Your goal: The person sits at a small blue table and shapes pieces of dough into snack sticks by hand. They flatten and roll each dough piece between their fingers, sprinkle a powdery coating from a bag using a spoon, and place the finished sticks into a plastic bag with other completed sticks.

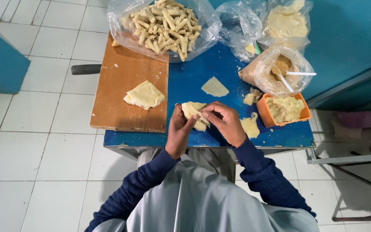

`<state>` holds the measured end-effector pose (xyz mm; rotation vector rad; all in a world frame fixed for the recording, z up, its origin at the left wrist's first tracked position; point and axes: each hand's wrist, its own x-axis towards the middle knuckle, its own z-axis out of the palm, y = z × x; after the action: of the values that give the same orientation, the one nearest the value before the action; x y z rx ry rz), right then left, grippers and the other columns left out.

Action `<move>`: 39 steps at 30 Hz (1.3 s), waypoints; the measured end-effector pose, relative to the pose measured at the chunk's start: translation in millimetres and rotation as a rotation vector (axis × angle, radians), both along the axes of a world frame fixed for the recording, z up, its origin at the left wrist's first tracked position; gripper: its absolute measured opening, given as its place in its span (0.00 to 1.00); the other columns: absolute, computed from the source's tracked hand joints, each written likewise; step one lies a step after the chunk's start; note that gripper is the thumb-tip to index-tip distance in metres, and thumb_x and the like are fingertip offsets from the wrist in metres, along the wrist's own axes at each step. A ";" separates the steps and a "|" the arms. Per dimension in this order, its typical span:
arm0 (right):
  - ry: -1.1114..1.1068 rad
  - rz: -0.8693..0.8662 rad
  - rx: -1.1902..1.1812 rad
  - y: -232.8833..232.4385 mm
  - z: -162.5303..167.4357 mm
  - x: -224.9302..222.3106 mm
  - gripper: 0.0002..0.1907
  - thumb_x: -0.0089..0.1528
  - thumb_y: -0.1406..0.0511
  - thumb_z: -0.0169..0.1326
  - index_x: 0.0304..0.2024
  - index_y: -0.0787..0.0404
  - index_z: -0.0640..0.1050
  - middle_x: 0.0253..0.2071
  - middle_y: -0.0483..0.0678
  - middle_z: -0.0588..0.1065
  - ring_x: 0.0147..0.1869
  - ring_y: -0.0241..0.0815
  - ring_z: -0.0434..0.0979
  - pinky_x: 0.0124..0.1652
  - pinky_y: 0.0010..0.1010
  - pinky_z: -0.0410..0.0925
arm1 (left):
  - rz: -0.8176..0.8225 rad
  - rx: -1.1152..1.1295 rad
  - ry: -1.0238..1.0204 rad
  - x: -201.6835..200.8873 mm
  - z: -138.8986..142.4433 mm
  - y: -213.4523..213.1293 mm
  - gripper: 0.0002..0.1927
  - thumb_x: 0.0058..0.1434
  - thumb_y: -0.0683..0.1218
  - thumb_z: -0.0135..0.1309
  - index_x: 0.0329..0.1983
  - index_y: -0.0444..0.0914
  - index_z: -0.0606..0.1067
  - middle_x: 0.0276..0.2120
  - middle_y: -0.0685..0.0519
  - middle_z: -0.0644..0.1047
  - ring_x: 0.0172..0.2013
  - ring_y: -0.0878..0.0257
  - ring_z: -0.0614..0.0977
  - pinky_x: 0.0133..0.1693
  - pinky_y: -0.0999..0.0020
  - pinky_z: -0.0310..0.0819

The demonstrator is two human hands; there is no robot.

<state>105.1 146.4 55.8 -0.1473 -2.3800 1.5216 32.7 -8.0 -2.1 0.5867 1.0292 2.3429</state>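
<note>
My left hand [179,132] and my right hand [225,123] both hold one pale dough sheet [193,112] just above the blue table [202,73], near its front edge. The fingers of both hands pinch and fold the sheet between them. A stack of dough sheets [144,95] lies on the wooden board [121,107] to the left. One loose triangular sheet [214,87] rests flat on the table behind my hands. An orange tub of filling [283,110] stands to the right of my right hand.
A clear bag of rolled pastry sticks [164,23] sits at the back. Bags of dough [286,21] and brown powder with white spoons [280,68] stand back right. Dough scraps [250,126] lie by the tub. White tiled floor surrounds the table; a metal frame [353,161] is at right.
</note>
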 end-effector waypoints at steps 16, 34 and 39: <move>0.002 -0.067 0.139 2.4 -6.6 1.9 0.04 0.66 0.69 0.57 0.40 0.65 0.80 0.36 0.45 0.79 0.34 0.33 0.80 0.34 0.25 0.71 | 0.006 -0.053 0.038 -1.6 -14.6 6.0 0.14 0.65 0.31 0.47 0.52 0.33 0.64 0.47 0.50 0.74 0.48 0.67 0.77 0.50 0.71 0.73; 0.193 -0.334 0.150 90.0 -21.9 -45.2 0.05 0.69 0.67 0.56 0.46 0.61 0.79 0.44 0.51 0.80 0.46 0.44 0.81 0.45 0.32 0.72 | 0.101 -0.015 -0.086 -1.6 -2.4 0.2 0.14 0.68 0.36 0.49 0.55 0.33 0.64 0.51 0.48 0.75 0.51 0.64 0.77 0.55 0.68 0.72; 0.166 -0.225 0.669 63.7 -23.4 -48.0 0.03 0.65 0.69 0.58 0.41 0.60 0.81 0.42 0.52 0.80 0.43 0.53 0.80 0.42 0.38 0.71 | 0.089 0.021 -0.095 -1.8 -1.9 -0.2 0.12 0.68 0.36 0.49 0.54 0.33 0.65 0.51 0.48 0.76 0.52 0.64 0.77 0.56 0.67 0.71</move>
<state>57.1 210.0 32.5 -0.1214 -2.4899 0.5663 30.8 -8.2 -3.9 0.4410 1.0075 2.4369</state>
